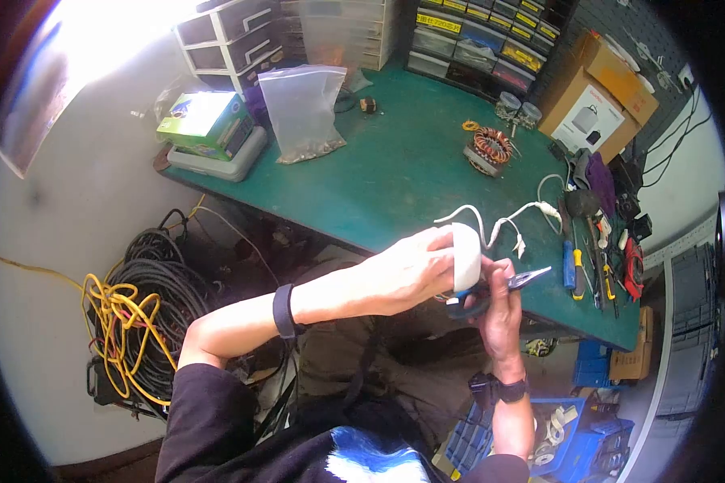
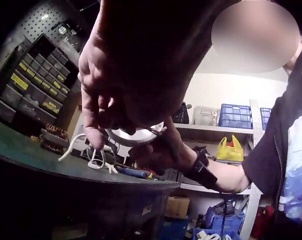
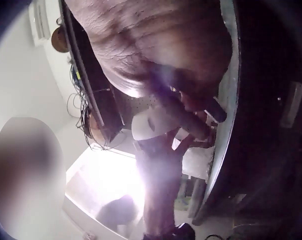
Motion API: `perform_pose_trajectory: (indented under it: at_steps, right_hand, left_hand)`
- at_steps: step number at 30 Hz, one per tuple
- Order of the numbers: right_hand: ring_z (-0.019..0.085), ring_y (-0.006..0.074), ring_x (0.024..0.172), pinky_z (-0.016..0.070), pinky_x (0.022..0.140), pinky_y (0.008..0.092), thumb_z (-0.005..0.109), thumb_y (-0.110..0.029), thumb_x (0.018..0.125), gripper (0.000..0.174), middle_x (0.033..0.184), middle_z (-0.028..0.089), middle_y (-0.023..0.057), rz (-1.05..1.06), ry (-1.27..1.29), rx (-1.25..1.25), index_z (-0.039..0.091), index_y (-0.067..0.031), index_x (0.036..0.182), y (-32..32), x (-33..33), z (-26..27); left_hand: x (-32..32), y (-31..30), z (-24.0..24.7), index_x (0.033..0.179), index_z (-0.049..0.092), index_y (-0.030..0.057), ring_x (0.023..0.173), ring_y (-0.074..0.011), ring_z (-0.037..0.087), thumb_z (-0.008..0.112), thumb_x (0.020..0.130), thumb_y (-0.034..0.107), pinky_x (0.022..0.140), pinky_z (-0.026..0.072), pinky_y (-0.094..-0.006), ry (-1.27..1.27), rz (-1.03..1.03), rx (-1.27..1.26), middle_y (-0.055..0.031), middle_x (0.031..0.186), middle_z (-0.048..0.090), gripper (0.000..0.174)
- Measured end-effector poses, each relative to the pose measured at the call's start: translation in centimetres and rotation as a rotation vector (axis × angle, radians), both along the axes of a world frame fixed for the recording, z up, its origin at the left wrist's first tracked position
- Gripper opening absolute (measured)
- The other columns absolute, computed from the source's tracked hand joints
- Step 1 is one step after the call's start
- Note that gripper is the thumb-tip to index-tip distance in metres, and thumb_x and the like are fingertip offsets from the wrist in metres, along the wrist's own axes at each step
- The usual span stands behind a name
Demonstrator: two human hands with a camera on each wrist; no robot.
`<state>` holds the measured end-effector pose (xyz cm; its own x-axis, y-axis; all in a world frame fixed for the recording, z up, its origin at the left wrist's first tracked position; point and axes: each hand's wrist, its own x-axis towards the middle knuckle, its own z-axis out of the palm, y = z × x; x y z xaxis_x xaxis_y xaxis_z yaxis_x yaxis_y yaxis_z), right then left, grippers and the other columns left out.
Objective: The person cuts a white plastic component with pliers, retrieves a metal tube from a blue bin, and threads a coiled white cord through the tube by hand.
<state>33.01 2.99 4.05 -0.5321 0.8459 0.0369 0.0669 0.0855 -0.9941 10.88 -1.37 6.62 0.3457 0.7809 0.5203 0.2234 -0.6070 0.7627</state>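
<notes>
White casing [image 1: 466, 258]: holding it up just right of centre in the head view, before the near edge of the green worktop [image 1: 395, 161], and gripping it with the fingers of the left hand [image 1: 415, 270]. Grasping the pliers [image 1: 532, 277] with the curled fingers of the right hand [image 1: 501, 318], just beside the casing, and pointing the metal tips toward the right of the frame, away from it. Seeing thin wires [image 2: 160, 129] by the casing, near the centre of the left wrist view; not making out where they lead.

Judging by this pose, probably handling casing and pliers together, so calling for a steady left grip. Best to be supporting the casing by its rim rather than squeezing its wall, and leaving the wires free of the fingers. For any bite with the pliers, better to be turning the tips inward first, lining them up square and closing gently, without tugging, for fear of nicking or tearing a wire. Also worth minding the white cable [image 1: 548, 208] lying on the worktop, right of centre near the screwdrivers [image 1: 569, 266], and so avoiding a snag.
</notes>
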Motion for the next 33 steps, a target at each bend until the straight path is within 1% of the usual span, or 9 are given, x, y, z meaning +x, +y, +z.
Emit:
perform_pose_trajectory:
  at_steps: [3,7,11,18,21,24,26,27,33]
  right_hand:
    - [0.066,0.0204,0.072,0.0474,0.067,0.0263,0.036,-0.047,0.110,0.039,0.093,0.070,0.0129,-0.140,0.321,-0.337,0.044,-0.0133,0.092,-0.2,-0.4,1.0]
    - [0.061,0.0197,0.067,0.0483,0.067,0.0317,0.040,-0.046,0.110,0.039,0.080,0.065,0.0139,0.047,0.416,-0.442,0.047,-0.0116,0.094,0.8,1.4,0.7]
    - [0.049,0.0119,0.061,0.0472,0.061,0.0320,0.054,-0.044,0.106,0.038,0.080,0.060,0.0079,0.006,0.148,-0.679,0.057,-0.0086,0.119,0.7,-0.2,2.8]
    - [0.049,0.0058,0.068,0.0422,0.058,0.0228,0.072,-0.056,0.092,0.065,0.096,0.056,-0.0010,0.239,0.151,-0.591,0.054,-0.0094,0.134,1.6,-1.9,1.0]
    - [0.050,0.0051,0.071,0.0413,0.058,0.0216,0.074,-0.048,0.093,0.065,0.098,0.058,-0.0008,0.255,0.141,-0.515,0.052,-0.0057,0.137,1.6,-2.1,1.8]
    - [0.054,0.0042,0.078,0.0422,0.058,0.0207,0.077,-0.040,0.091,0.067,0.103,0.060,0.0008,0.250,0.205,-0.380,0.050,-0.0035,0.140,2.0,-1.7,1.8]
    - [0.061,0.0092,0.095,0.0512,0.073,0.0247,0.080,-0.035,0.089,0.071,0.113,0.063,0.0056,0.373,0.108,-0.183,0.047,-0.0026,0.143,2.1,-1.2,2.7]
    - [0.060,0.0156,0.114,0.0513,0.095,0.0314,0.085,-0.024,0.084,0.076,0.125,0.062,0.0083,0.389,0.148,-0.017,0.046,-0.0030,0.145,2.1,-1.7,2.9]
    - [0.054,0.0179,0.128,0.0439,0.109,0.0336,0.089,-0.006,0.076,0.083,0.137,0.059,0.0077,0.424,0.000,0.164,0.046,-0.0064,0.147,1.6,-1.7,3.8]
  left_hand:
    - [-1.7,-0.5,-0.2,0.116,0.062,-0.0011,0.116,-0.0403,0.055,0.069,0.089,0.013,0.100,0.0470,-0.0472,0.203,0.159,0.221,-0.0234,0.122,0.058,0.031]
    - [-2.7,-0.8,0.8,0.104,0.065,0.0010,0.117,-0.0345,0.056,0.071,0.082,0.018,0.104,0.0470,-0.0488,0.803,0.206,0.460,-0.0176,0.115,0.058,0.028]
    - [-2.0,-0.6,-0.4,0.103,0.067,0.0019,0.120,-0.0304,0.055,0.071,0.080,0.022,0.116,0.0401,-0.0547,0.833,0.241,0.494,-0.0119,0.117,0.059,0.031]
    - [-2.2,-1.0,0.2,0.105,0.070,0.0075,0.118,-0.0275,0.056,0.070,0.078,0.022,0.121,0.0351,-0.0545,0.989,0.185,0.559,-0.0093,0.116,0.059,0.030]
    - [-2.0,-1.2,0.7,0.106,0.070,0.0099,0.113,-0.0265,0.057,0.069,0.077,0.020,0.116,0.0404,-0.0515,0.948,0.183,0.528,-0.0079,0.113,0.059,0.031]
    - [-2.0,-1.8,0.8,0.106,0.068,0.0075,0.106,-0.0264,0.059,0.070,0.079,0.021,0.092,0.0554,-0.0456,0.861,0.285,0.418,-0.0074,0.111,0.059,0.031]
    - [-1.9,-2.4,0.5,0.103,0.065,0.0048,0.097,-0.0272,0.062,0.070,0.085,0.022,0.063,0.0550,-0.0413,0.811,0.235,0.229,-0.0091,0.108,0.060,0.026]
    - [-1.7,-2.3,0.0,0.100,0.062,0.0031,0.083,-0.0296,0.067,0.066,0.094,0.022,0.052,0.0520,-0.0412,0.702,0.264,0.270,-0.0114,0.099,0.062,0.021]
    - [-2.2,-2.2,0.7,0.103,0.059,-0.0014,0.063,-0.0370,0.069,0.061,0.093,0.014,0.055,0.0545,-0.0433,0.619,0.134,0.021,-0.0146,0.073,0.065,0.018]
